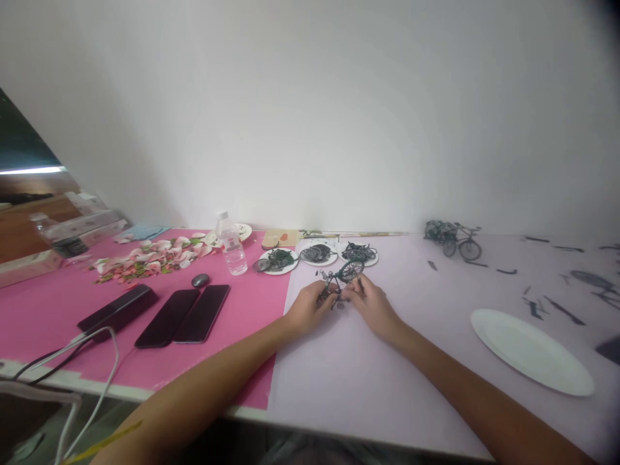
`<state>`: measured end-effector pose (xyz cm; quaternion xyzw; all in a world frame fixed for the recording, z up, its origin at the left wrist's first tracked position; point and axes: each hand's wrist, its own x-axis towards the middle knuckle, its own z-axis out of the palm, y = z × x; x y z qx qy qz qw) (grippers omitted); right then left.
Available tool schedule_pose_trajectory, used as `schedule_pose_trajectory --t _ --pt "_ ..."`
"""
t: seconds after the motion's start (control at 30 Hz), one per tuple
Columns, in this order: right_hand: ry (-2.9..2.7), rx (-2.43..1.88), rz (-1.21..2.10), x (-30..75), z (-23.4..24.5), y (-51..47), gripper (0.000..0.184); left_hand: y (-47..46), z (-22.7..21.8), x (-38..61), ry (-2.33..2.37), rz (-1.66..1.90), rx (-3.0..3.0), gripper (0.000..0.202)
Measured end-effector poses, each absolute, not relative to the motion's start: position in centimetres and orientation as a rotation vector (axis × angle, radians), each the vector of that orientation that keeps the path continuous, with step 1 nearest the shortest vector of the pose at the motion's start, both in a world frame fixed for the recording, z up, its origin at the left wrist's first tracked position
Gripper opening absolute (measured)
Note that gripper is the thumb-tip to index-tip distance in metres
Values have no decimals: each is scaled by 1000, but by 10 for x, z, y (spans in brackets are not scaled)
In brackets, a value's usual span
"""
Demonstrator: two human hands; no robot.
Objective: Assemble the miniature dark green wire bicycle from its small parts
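Note:
A small dark green model bicycle (347, 271) is held up between my two hands over the pale sheet. My left hand (310, 306) is closed around its lower left part, with thumb and fingers pinched together. My right hand (371, 302) pinches at its lower right side, near a wheel; whether a tiny part is also between those fingertips I cannot tell. Just behind the bicycle stand three white plates of dark parts: a left plate (292, 265), a middle plate (334, 259) and a right plate (372, 259).
Assembled model bicycles (462, 242) stand at the back right. Loose dark pieces (535, 309) and an oval white plate (533, 352) lie to the right. On the pink side are a water bottle (232, 248), two phones (201, 314), a power strip (119, 310) and artificial petals (150, 258).

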<state>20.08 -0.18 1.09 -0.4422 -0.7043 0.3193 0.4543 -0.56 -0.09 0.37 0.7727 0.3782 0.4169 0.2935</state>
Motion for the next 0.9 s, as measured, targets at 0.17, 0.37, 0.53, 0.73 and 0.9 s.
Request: schedule_pose_trajectory --t 0.17,0.37,0.53,0.73,0.9 --pt "-1761 -1127 765 201 11 -2 34 -3 6 -5 1008 1111 2015 21" --pt "-1877 -1209 720 202 15 -3 37 2 0 -4 1106 1182 1949 23" --pt "-1939 -1249 731 204 16 -2 35 6 -5 -5 1126 1196 1924 23" --pt "-2001 -1249 720 204 14 -2 36 5 -3 -5 1132 1205 1911 25" --pt "-2024 -1147 655 202 9 -3 33 6 -5 -5 1123 1216 1895 27"
